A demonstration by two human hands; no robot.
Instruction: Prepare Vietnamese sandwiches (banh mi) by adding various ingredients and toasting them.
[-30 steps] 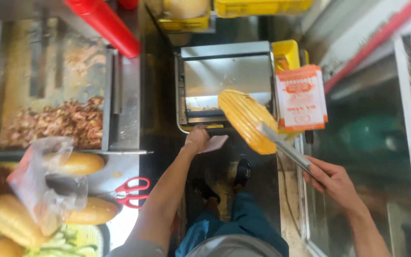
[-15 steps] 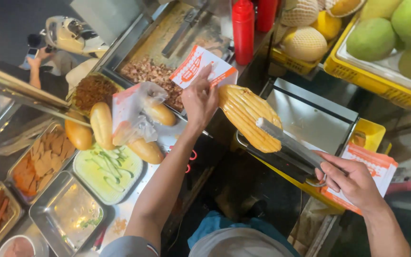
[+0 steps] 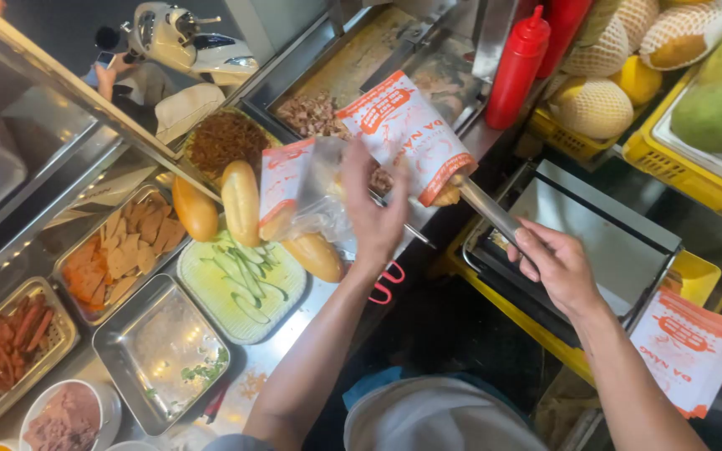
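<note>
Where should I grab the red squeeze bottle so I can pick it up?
Grip the red squeeze bottle around its straight round middle, below the thin nozzle. It stands upright, so a hand probably wraps it best from the front, the side facing the person; netted fruit crowds its right side.

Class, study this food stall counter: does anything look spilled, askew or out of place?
Little stands out. Red-handled scissors lie partly under the left hand, at the counter's edge. A few crumbs are scattered on the steel counter beside the nearly empty metal tray. The trays otherwise look orderly.
</note>
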